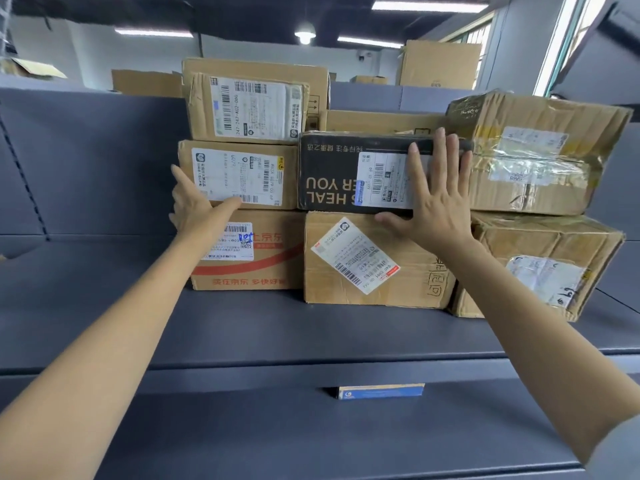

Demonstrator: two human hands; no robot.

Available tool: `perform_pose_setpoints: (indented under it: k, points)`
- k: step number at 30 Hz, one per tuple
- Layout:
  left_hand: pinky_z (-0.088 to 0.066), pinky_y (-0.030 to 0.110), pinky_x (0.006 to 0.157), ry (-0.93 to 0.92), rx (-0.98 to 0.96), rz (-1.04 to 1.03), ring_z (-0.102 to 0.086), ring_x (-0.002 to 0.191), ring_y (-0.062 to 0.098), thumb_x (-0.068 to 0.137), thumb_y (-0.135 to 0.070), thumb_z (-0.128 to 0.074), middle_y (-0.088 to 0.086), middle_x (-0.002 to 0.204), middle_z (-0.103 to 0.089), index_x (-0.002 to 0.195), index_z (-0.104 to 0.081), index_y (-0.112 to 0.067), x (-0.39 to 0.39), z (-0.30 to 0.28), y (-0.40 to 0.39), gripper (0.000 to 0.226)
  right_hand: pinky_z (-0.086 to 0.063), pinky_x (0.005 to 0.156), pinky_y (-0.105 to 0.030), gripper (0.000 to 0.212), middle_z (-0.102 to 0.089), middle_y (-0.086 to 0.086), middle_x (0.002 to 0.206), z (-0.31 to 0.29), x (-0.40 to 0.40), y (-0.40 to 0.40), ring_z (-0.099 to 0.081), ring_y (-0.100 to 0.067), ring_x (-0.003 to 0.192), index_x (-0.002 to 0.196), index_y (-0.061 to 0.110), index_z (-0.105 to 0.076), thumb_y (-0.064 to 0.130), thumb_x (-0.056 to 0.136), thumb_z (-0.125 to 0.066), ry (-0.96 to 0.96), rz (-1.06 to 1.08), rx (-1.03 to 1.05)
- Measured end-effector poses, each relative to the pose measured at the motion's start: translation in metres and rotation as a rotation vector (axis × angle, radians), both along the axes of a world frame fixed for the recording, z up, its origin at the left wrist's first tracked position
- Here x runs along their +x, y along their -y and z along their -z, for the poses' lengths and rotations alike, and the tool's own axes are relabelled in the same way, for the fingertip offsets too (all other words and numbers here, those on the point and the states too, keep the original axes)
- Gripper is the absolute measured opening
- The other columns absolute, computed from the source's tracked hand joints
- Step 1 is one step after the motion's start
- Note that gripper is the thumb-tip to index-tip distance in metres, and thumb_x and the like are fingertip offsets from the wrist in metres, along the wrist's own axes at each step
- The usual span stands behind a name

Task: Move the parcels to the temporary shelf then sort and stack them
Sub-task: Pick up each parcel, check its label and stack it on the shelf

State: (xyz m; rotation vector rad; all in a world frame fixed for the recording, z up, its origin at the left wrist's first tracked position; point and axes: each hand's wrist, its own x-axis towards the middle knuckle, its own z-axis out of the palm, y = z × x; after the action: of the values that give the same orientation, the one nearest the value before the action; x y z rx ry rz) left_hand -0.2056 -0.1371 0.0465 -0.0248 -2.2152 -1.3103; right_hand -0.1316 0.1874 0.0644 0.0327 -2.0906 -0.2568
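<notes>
Up above, a dark ceiling [242, 8] runs across the room, with long white strip lights [429, 6] glowing along it and a round lamp [305, 32] hanging at centre. The far white wall [97, 53] sits pale behind grey-blue partition panels [86, 161]. Tall windows with pale frames [561, 39] throw daylight in on the right. A big brown cardboard carton [440, 64] stands back by the windows, another brown carton [145, 83] peeks over the partition on the left. Down low, a small blue-and-white label [381, 391] sits on the grey front ledge [242, 375].
</notes>
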Motion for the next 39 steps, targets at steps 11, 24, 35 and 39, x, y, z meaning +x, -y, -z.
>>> perform_pose_setpoints:
  k: [11, 24, 35, 39]
  points:
    - [-0.036, 0.043, 0.101, -0.054, 0.013, 0.049, -0.035, 0.128, 0.023, 0.076, -0.048, -0.051, 0.005, 0.144, -0.023, 0.148, -0.011, -0.024, -0.016, -0.06, 0.0, 0.087, 0.001, 0.116, -0.05, 0.079, -0.018, -0.023, 0.155, -0.024, -0.004, 0.007, -0.012, -0.037, 0.145, 0.148, 0.006, -0.024, 0.063, 0.093, -0.025, -0.083, -0.053, -0.008]
    - [-0.027, 0.044, 0.108, -0.034, 0.019, 0.168, -0.028, 0.135, 0.021, 0.084, -0.047, -0.054, 0.001, 0.151, -0.014, 0.149, -0.003, -0.028, -0.013, -0.059, 0.011, 0.085, 0.001, 0.116, -0.051, 0.079, -0.023, -0.023, 0.154, -0.02, -0.005, 0.004, -0.013, -0.038, 0.144, 0.147, 0.005, -0.026, 0.062, 0.092, -0.028, -0.115, -0.028, -0.023]
    - [-0.021, 0.045, 0.111, -0.07, 0.086, 0.048, -0.02, 0.142, 0.025, 0.088, -0.052, -0.048, 0.007, 0.156, -0.015, 0.15, -0.006, -0.024, -0.01, -0.053, 0.041, 0.08, -0.017, 0.111, -0.036, 0.071, -0.028, -0.023, 0.148, -0.043, 0.052, -0.105, -0.025, -0.036, 0.138, 0.142, -0.001, -0.03, 0.046, 0.089, -0.041, -0.479, -0.053, -0.785]
    - [-0.023, 0.046, 0.112, 0.014, 0.097, 0.006, -0.024, 0.14, 0.028, 0.09, -0.05, -0.046, 0.007, 0.155, -0.022, 0.15, -0.007, -0.02, -0.011, -0.042, 0.031, 0.078, -0.013, 0.115, -0.035, 0.085, -0.016, -0.017, 0.156, -0.036, 0.064, -0.168, -0.016, -0.03, 0.144, 0.15, 0.002, -0.012, 0.044, 0.091, -0.055, -0.213, 0.067, -1.151]
